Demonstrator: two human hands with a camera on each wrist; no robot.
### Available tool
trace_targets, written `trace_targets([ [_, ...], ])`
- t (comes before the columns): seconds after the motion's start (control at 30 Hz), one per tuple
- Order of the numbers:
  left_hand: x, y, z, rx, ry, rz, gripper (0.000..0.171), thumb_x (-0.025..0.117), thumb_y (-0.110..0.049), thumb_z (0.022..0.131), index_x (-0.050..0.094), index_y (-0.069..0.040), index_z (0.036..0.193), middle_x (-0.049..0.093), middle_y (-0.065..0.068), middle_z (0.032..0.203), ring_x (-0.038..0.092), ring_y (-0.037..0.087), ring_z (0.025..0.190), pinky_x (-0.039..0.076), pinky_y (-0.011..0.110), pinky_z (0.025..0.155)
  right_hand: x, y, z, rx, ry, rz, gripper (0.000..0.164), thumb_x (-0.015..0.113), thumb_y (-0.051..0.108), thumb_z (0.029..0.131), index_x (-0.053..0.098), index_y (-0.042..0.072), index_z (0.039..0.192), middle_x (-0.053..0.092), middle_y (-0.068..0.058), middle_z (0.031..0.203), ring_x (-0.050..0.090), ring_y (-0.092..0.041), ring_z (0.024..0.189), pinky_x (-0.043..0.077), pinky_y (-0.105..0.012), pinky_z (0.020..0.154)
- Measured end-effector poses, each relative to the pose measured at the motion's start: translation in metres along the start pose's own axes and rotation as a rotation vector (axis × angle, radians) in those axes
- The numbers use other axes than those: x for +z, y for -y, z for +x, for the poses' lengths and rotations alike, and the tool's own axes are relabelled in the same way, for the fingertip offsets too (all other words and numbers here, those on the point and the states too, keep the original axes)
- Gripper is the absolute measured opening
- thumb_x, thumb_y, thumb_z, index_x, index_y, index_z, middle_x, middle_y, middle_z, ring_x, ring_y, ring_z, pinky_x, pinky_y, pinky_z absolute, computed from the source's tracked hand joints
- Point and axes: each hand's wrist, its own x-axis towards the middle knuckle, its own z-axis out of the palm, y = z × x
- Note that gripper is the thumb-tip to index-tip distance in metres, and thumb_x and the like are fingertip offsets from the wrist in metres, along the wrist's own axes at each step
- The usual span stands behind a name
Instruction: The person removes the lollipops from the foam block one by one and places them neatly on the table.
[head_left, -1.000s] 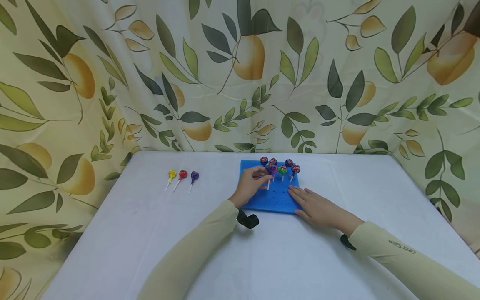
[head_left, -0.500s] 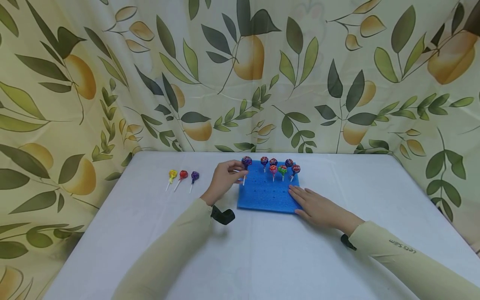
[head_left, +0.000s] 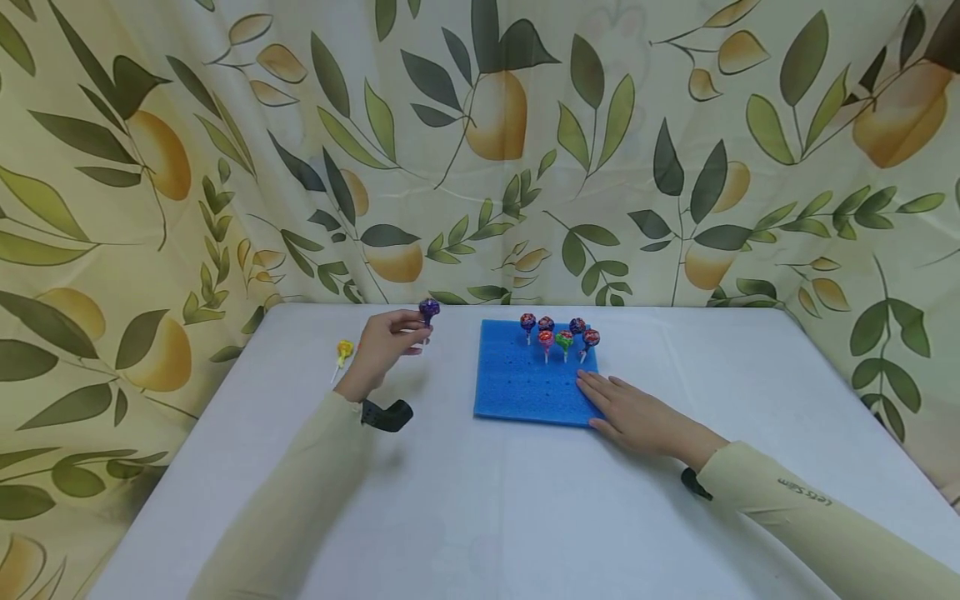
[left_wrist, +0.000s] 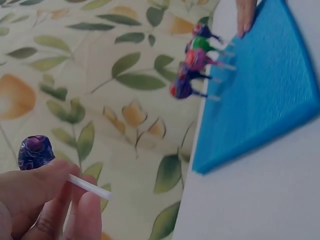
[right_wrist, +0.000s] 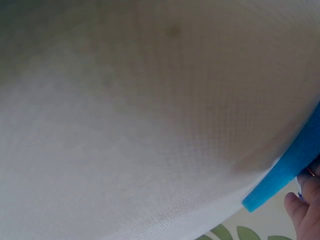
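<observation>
The purple lollipop [head_left: 429, 308] is in the left hand [head_left: 384, 343], off the counter [head_left: 465, 508] and left of the blue foam board [head_left: 517, 402]. It should be light but top-heavy, with a stiff, thin stick [left_wrist: 90, 187] that could twist between the fingers; the hard candy might crack if dropped, and its wrapper is probably slick. The best hold is likely on the stick just under the head, about where the thumb and fingers now pinch it, leaving the lower end free. Its round head is wrapped in dark, patterned purple; the stick is plain white. To the right, six lollipops, among them a green lollipop [head_left: 565, 339], stand in the board's far half. The board looks soft and light; the right hand [head_left: 633, 417] rests on its right edge, fingers extended, gripping nothing visible. Farther left, a yellow lollipop [head_left: 344, 349] lies on the counter.
</observation>
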Motion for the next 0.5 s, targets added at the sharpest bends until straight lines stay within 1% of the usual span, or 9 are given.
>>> trace_targets([
  [0.1, -0.016, 0.004, -0.001, -0.002, -0.024, 0.007, 0.036, 0.063, -0.009, 0.089, 0.057, 0.003, 0.123, 0.063, 0.020, 0.115, 0.064, 0.002, 0.079, 0.057, 0.024, 0.075, 0.000, 0.000, 0.000, -0.002, -0.002, 0.001, 0.064, 0.045, 0.038, 0.098, 0.027, -0.001, 0.146, 0.026, -0.018, 0.154, 0.026, -0.036, 0.141, 0.027, -0.052, 0.113],
  [0.13, -0.022, 0.005, -0.002, -0.009, -0.034, 0.011, 0.036, 0.063, -0.009, 0.089, 0.057, 0.002, 0.123, 0.063, 0.018, 0.114, 0.063, 0.001, 0.079, 0.057, 0.023, 0.075, 0.001, 0.000, 0.000, -0.002, -0.003, 0.000, 0.064, 0.045, 0.038, 0.098, 0.027, -0.001, 0.146, 0.026, -0.018, 0.154, 0.026, -0.036, 0.141, 0.027, -0.052, 0.113],
  [0.3, -0.049, 0.015, -0.004, -0.006, -0.083, 0.031, 0.039, 0.062, -0.010, 0.090, 0.055, 0.005, 0.125, 0.064, 0.013, 0.109, 0.063, 0.000, 0.079, 0.056, 0.020, 0.074, 0.001, 0.000, -0.001, -0.002, -0.004, -0.005, 0.065, 0.045, 0.039, 0.098, 0.027, 0.000, 0.146, 0.026, -0.018, 0.154, 0.026, -0.036, 0.141, 0.027, -0.052, 0.113],
  [0.4, -0.065, 0.023, -0.004, -0.017, -0.113, 0.075, 0.039, 0.061, -0.012, 0.091, 0.054, 0.005, 0.126, 0.063, 0.017, 0.114, 0.063, 0.000, 0.080, 0.056, 0.023, 0.077, 0.000, 0.000, -0.001, -0.002, -0.005, -0.004, 0.065, 0.045, 0.038, 0.097, 0.027, -0.001, 0.146, 0.026, -0.018, 0.154, 0.026, -0.036, 0.141, 0.027, -0.052, 0.113],
  [0.5, -0.079, 0.030, -0.004, -0.050, -0.141, 0.116, 0.039, 0.059, -0.014, 0.093, 0.053, 0.003, 0.128, 0.059, 0.022, 0.121, 0.064, 0.004, 0.085, 0.056, 0.025, 0.081, 0.000, 0.001, -0.001, -0.007, -0.010, 0.002, 0.064, 0.047, 0.037, 0.097, 0.028, -0.002, 0.145, 0.027, -0.019, 0.153, 0.027, -0.037, 0.141, 0.028, -0.053, 0.112],
])
